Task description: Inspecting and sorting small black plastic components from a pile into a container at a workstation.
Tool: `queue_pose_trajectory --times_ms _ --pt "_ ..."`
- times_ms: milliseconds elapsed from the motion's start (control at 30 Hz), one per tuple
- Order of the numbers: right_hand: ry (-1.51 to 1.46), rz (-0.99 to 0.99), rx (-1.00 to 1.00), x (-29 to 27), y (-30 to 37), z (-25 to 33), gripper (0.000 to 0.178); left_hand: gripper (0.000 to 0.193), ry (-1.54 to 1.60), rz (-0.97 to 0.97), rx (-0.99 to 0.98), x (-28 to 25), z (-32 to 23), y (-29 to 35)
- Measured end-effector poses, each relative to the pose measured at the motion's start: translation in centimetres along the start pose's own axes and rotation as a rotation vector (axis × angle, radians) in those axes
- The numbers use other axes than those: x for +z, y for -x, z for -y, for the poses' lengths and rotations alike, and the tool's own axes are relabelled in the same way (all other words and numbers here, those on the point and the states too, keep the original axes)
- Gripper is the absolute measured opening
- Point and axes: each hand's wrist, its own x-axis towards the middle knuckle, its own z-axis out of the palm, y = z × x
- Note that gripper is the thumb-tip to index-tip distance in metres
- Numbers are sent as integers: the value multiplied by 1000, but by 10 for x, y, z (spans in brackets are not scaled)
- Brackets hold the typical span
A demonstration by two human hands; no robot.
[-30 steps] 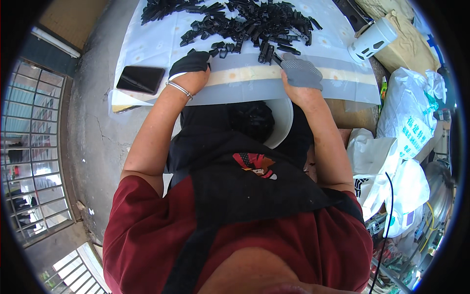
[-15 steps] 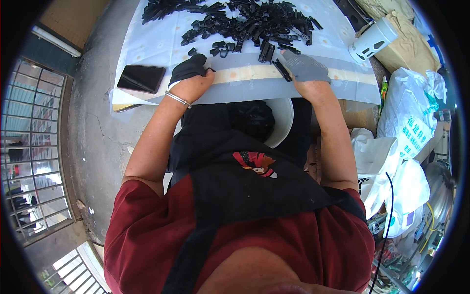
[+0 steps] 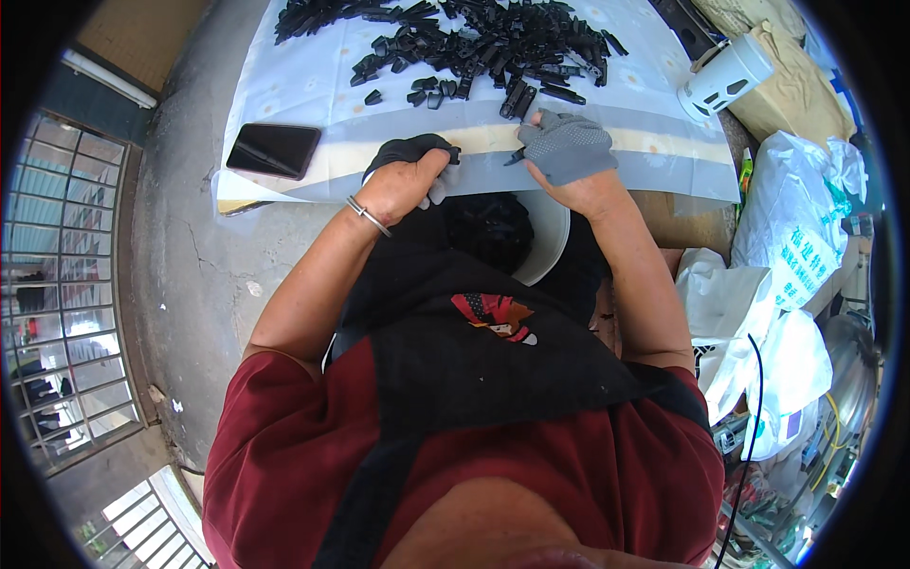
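Note:
My left hand (image 3: 409, 175), in a black fingerless glove, is closed at the table's front edge. A small black plastic piece (image 3: 454, 155) shows at its fingertips. Across a short gap, my right hand (image 3: 569, 156) in a grey dotted glove is closed on a black plastic part (image 3: 515, 156), whose tip points toward the left hand. Most of that part is hidden by the fingers. Just beyond the right hand lie a dark block-shaped part (image 3: 518, 99) and a long black part (image 3: 563, 94). A few small black pieces (image 3: 432, 93) lie beyond the left hand.
A heap of black plastic parts (image 3: 502, 43) covers the far table. A phone (image 3: 273, 151) lies at the left and a white cup (image 3: 725, 76) stands at the right. Below the table edge, a white bucket (image 3: 557, 237) holds black pieces. Bags (image 3: 787, 209) crowd the right side.
My left hand has moved right and nearer to me, and a small black piece now shows in it. The right hand has come left and nearer, turning the black part it holds.

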Motion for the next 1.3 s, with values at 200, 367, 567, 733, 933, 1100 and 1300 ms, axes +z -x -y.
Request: queue_pose_trajectory --times_ms 200,367,567,733,933,1100,1300 --pt "-206 -40 110 -8 5 26 27 30 -108 48 -11 5 -17 13" --pt "-672 -72 137 -24 -3 58 27 26 -254 70 249 13 2 10" --pt "-668 -156 181 -21 -8 77 27 30 -375 -49 670 23 35 8" --pt "-590 -269 162 -23 -3 76 26 32 176 -93 305 32 22 12" --pt "-604 -58 221 -35 9 65 27 39 263 -59 212 20 2 21" --pt "-451 -118 149 -36 10 65 24 35 -9 27 176 13 -9 21" --pt "-206 10 120 -30 6 79 18 27 -365 -220 527 33 -8 24"
